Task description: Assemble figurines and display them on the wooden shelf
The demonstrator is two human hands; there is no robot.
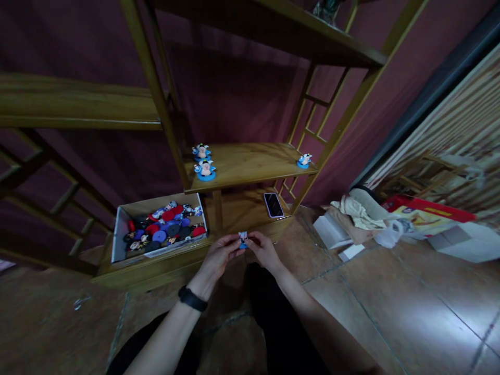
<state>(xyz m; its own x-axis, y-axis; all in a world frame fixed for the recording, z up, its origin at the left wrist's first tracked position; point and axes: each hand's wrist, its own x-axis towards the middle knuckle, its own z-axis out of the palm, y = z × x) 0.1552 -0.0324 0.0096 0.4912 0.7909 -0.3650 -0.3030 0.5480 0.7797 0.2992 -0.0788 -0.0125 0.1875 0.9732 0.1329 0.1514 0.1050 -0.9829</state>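
Note:
Both my hands meet in front of the wooden shelf unit, pinching one small figurine (242, 239) with a blue base between their fingertips. My left hand (219, 258), with a black wristband, closes on it from the left. My right hand (263, 251) closes on it from the right. A white cardboard box (119, 229) full of several red, blue and black figurines sits on the lowest shelf to the left of my hands. On the middle shelf (250, 164) stand two blue-based figurines (204, 169) at the left and another figurine (304, 160) at the right edge.
A phone (273, 204) lies face up on the lowest shelf behind my hands. On the tiled floor to the right lie crumpled cloth (357, 211), white boxes (330, 230) and a red and yellow box (425, 214). A dark red wall backs the shelves.

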